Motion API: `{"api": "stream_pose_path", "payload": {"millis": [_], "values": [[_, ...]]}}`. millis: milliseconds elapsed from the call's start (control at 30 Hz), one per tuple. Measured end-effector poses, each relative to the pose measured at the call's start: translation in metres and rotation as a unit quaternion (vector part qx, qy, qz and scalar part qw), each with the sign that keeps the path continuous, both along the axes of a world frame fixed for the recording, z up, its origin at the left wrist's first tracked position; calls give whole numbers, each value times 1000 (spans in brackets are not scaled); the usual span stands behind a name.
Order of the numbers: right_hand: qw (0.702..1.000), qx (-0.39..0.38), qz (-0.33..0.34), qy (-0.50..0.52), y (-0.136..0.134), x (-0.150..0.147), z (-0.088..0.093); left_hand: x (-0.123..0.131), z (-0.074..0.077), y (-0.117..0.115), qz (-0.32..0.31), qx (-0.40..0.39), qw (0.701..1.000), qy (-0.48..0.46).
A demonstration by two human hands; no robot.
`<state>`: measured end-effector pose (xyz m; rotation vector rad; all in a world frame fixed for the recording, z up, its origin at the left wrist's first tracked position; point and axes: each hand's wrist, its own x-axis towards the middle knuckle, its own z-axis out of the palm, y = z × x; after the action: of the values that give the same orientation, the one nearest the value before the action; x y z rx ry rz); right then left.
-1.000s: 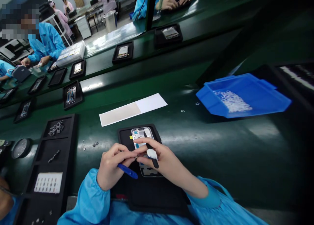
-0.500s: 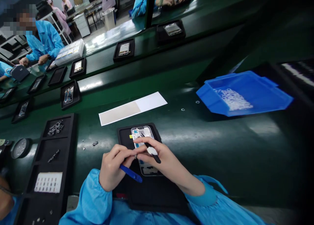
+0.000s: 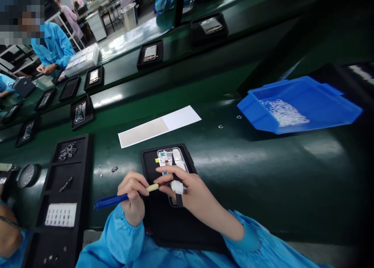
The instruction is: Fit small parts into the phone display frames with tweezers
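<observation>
My left hand [image 3: 133,203] is closed around a blue pen-like tool [image 3: 111,201]. Its blue shaft points left, and a pale yellow end [image 3: 153,187] sticks out to the right. The fingertips of my right hand [image 3: 195,190] come up to that pale end; whether they touch it I cannot tell. Black tweezers [image 3: 179,200] with a white wrapping around the middle are held in my right hand, tips pointing away from me. Beneath the hands, a phone frame [image 3: 168,156] with a yellow tab lies in a black tray [image 3: 184,231], partly covered by my right hand.
On the left stands a black compartment tray [image 3: 85,159] holding small parts and a white sheet [image 3: 60,215]. A paper strip [image 3: 159,126] lies ahead. To the right is a blue bin [image 3: 321,100] with white rings. Phone trays [image 3: 150,53] line the far side, where co-workers sit.
The blue tool has swung round in my left hand, its shaft now pointing left and its pale end showing. My left hand has turned; the tweezers stand more upright in the right.
</observation>
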<state>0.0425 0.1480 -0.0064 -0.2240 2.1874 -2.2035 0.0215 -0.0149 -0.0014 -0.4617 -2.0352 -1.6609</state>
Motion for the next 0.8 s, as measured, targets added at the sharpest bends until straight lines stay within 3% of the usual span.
{"api": "stream_pose_path", "payload": {"millis": [100,200,267,333,400,467,667,800], "values": [[1000,-5,-6,4,1,0,-1,0,0,2,-7,29,999,-22],[999,-37,-9,-19,1,-1,-2,-4,6,4,8,139,983,-117],[997,-62,-20,-30,1,-2,-2,-9,13,4,-5,263,936,-233],[996,-75,-44,-23,0,-3,-2,-13,21,2,-43,370,858,-353],[994,-85,-68,-2,-3,-5,0,-15,29,0,-63,431,784,-442],[992,-97,-83,20,-7,-7,2,-14,35,-1,-53,456,737,-495],[984,-89,-124,87,-16,-7,9,-9,40,7,17,471,674,-568],[975,-68,-148,152,-20,-7,14,-9,32,10,5,490,638,-594]]}}
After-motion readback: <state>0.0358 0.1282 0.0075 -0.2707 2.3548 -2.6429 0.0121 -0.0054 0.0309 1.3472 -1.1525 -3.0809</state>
